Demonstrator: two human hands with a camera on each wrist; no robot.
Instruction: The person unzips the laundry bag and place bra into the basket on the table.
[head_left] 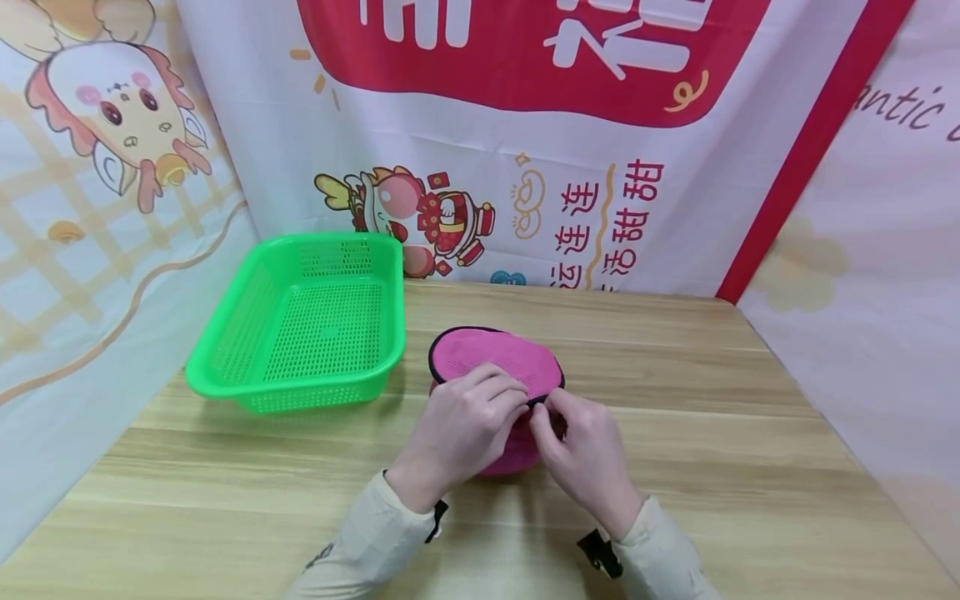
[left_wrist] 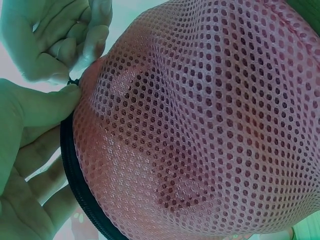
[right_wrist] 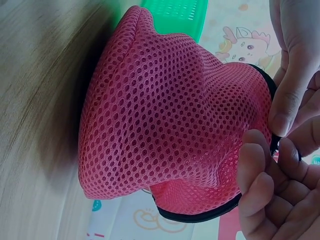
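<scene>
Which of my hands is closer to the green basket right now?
Left. Your left hand, at the black edge of the pink mesh bag, is to the right of the green basket and nearer you; your right hand, at that same edge, is farther right.

Head view: downward and forward over the tabletop (head_left: pixel 712 500). Wrist views: close, sharing the pink mesh bag (right_wrist: pixel 155 115); right facing leftward.
</scene>
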